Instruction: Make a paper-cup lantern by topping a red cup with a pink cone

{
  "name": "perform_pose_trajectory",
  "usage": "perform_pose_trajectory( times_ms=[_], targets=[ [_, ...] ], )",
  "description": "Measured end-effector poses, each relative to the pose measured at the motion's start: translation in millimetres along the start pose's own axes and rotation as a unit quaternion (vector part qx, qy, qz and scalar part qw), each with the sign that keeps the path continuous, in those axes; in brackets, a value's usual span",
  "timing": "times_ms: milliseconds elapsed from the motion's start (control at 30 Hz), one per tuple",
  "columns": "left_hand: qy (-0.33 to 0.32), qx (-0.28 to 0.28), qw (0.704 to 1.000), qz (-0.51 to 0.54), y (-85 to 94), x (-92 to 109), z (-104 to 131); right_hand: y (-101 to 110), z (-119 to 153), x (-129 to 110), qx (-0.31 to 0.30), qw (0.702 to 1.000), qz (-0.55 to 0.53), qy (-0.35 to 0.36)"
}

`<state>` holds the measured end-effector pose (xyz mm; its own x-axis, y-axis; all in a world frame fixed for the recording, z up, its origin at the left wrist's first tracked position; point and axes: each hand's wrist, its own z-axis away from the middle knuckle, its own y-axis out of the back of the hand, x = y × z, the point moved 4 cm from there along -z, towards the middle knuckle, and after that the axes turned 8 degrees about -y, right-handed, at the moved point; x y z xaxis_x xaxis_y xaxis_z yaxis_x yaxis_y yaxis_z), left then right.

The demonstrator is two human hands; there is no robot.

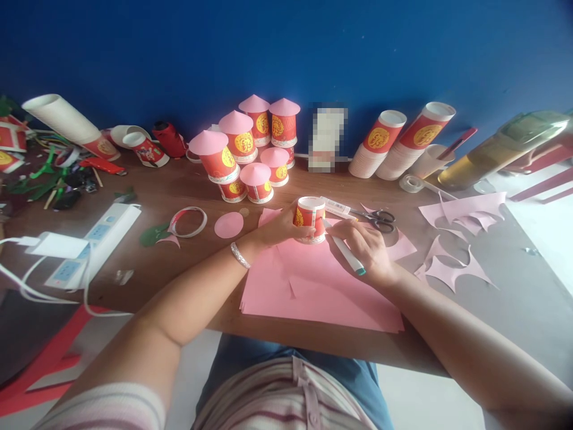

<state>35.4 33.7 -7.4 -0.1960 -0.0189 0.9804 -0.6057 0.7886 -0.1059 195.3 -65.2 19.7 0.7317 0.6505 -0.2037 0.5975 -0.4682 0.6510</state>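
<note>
A short red paper cup piece [317, 220] with yellow print stands over the stacked pink paper sheets [313, 286]. My left hand [286, 226] grips its left side, fingers round it. In my right hand [364, 248] is a white marker [347, 254] with a green end low and to the right; its other end is at the cup's right side. Behind my right hand lie black-handled scissors [378, 220] and a small white packet [335, 208]. A pink paper disc [228, 225] rests left of the sheets.
Red cups with pink cone tops [236, 137] stand at the back. Tilted cup stacks [416, 140] and a bottle [505, 146] are at the back right, pink scraps [456, 269] at the right. A power strip [94, 248], a ring [189, 222] and clutter [67, 173] occupy the left.
</note>
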Motion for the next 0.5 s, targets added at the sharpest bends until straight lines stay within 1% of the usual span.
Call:
perform_pose_trajectory(
  times_ms=[167, 300, 400, 500],
  targets=[
    [-0.01, -0.013, 1.0, 0.018, 0.0, 0, -1, -4, 4, -4, 0.009, 0.999, 0.024, 0.02],
    [-0.019, -0.005, 1.0, 0.004, 1.1, 1, -1, -2, 2, -9, 0.028, 0.999, 0.028, 0.032],
    [-0.025, -0.01, 0.999, -0.017, 1.3, 0, 0, 1, 2, -15, 0.046, 0.998, 0.026, 0.044],
    [-0.05, -0.015, 0.996, -0.067, 1.9, -1, 0, 0, 2, -22, 0.034, 0.997, 0.031, 0.064]
  ],
)
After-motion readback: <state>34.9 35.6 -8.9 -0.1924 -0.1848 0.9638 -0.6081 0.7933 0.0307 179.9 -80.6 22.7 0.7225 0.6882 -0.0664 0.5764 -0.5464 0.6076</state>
